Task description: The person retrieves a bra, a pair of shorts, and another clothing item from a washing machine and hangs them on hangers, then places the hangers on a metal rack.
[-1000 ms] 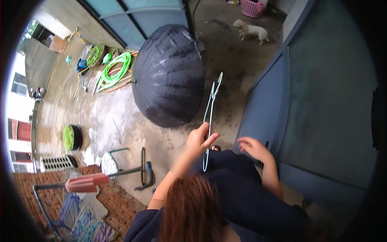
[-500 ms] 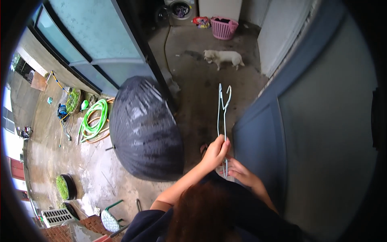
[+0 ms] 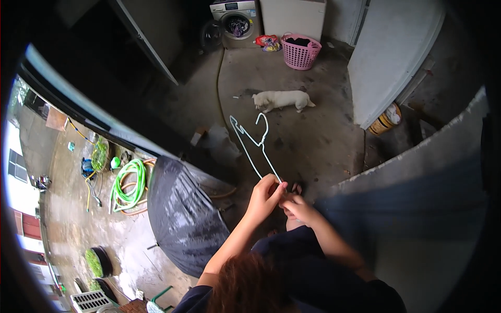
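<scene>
A pale wire clothes hanger point(image 3: 271, 163) is tilted up in front of me, its hook pointing away. My left hand point(image 3: 264, 197) is closed round its near part, thumb along the wire. My right hand point(image 3: 301, 209) is just to the right, fingers curled at the hanger's near end. The left hand partly covers those fingertips, but they appear to grip the wire too. The end of the hanger inside my hands is hidden.
A white dog point(image 3: 284, 99) stands ahead on the wet concrete. Beyond it are a front-loading washing machine point(image 3: 246, 40) with its door open and a pink laundry basket point(image 3: 301, 56). An opened black umbrella point(image 3: 185, 219) and coiled green hose point(image 3: 138, 185) lie left; a yellow bucket point(image 3: 383, 121) stands right.
I have moved forward through the doorway, past the blue door. The hanger has swung left and turned broader to view. My right hand has come up against the left and its fingers have closed.
</scene>
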A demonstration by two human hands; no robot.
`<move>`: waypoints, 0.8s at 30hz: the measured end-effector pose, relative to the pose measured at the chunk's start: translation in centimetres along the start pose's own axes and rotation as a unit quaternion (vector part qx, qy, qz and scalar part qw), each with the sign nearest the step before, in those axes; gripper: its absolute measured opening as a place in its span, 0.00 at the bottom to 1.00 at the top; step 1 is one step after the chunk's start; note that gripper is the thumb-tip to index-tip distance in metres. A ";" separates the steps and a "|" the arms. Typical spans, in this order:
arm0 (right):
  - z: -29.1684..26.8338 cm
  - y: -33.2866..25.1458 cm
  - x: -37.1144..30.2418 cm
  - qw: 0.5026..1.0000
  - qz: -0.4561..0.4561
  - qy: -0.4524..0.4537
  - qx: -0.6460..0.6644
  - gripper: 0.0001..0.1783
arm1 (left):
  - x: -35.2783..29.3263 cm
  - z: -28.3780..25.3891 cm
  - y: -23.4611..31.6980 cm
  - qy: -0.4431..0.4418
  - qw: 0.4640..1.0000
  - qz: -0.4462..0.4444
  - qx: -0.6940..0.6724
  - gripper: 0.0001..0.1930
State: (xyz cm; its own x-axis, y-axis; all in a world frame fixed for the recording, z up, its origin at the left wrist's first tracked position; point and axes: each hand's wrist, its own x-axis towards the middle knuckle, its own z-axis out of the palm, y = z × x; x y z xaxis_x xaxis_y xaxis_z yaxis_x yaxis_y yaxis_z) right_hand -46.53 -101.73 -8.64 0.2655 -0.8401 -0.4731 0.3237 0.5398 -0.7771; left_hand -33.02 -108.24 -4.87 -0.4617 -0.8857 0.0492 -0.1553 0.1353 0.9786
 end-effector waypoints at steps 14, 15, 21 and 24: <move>-20.1 -23.9 19.6 0.996 -0.057 0.043 0.056 0.13 | 29.9 -2.2 -1.4 0.050 0.994 -0.010 0.093 0.07; -20.8 -25.1 20.5 0.995 -0.062 0.051 0.053 0.12 | 30.9 -3.0 -2.3 0.058 0.994 -0.024 0.093 0.07; -23.3 -31.4 29.4 0.971 -0.216 0.041 -0.099 0.17 | 37.1 -8.1 -7.5 0.157 0.973 -0.150 0.081 0.09; -24.2 -35.6 35.4 0.984 -0.174 0.020 -0.038 0.25 | 41.7 -10.8 -11.0 0.184 0.967 -0.165 0.062 0.10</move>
State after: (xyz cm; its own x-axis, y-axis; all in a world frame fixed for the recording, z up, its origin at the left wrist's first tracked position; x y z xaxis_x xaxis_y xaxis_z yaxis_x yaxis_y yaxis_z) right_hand -70.68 -151.94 -7.79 0.1147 -0.9754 -0.1880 0.3188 0.2154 -0.9230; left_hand -41.16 -151.43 -11.44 -0.0305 -0.9847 -0.1714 -0.3543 -0.1497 0.9231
